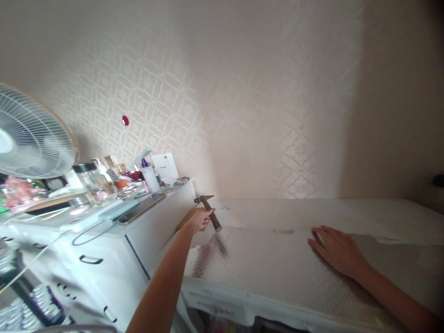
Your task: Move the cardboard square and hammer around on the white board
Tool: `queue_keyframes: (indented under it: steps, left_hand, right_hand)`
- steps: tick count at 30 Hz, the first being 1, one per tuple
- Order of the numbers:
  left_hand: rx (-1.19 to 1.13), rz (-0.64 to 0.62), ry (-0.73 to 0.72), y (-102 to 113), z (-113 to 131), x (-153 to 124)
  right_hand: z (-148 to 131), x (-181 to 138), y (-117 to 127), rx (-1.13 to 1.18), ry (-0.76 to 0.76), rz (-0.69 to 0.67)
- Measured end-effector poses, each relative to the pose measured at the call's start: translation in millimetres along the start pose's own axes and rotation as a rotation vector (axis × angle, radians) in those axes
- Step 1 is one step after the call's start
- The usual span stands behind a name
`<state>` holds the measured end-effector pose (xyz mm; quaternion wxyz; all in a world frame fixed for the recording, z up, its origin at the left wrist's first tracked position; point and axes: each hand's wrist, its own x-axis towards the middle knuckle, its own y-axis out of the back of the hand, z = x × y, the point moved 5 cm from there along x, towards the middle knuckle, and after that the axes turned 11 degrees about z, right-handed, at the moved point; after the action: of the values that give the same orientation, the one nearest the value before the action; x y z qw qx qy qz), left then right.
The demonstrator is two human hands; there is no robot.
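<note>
My left hand (200, 220) is stretched out and closed around the wooden handle of a small hammer (210, 212), its metal head up near the wall beside the white dresser (152, 231). My right hand (333, 249) rests flat, fingers spread, on a long white slab wrapped in bubble-like plastic (270, 263). The slab lies along the patterned wall. Under the hammer a dark blurred patch shows on the wrapping.
The dresser top holds a phone (140, 209) on a cable, bottles, jars and a white box (165, 168). A white fan (31, 134) stands at far left. A red dot (125, 120) sits on the wallpaper. Dark drawer handles face me.
</note>
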<state>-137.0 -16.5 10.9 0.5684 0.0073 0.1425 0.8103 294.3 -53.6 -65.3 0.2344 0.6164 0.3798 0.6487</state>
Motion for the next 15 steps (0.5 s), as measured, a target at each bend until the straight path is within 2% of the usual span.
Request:
queue_keyframes:
  steps: [6, 15]
  left_hand:
    - [0.007, -0.020, 0.056, -5.1, -6.3, 27.1]
    - [0.078, -0.013, 0.055, -14.4, -11.0, 43.5]
  right_hand:
    - [0.8, -1.4, -0.6, -0.006, -0.003, 0.037]
    - [0.8, -6.6, -0.5, -0.005, -0.010, 0.049]
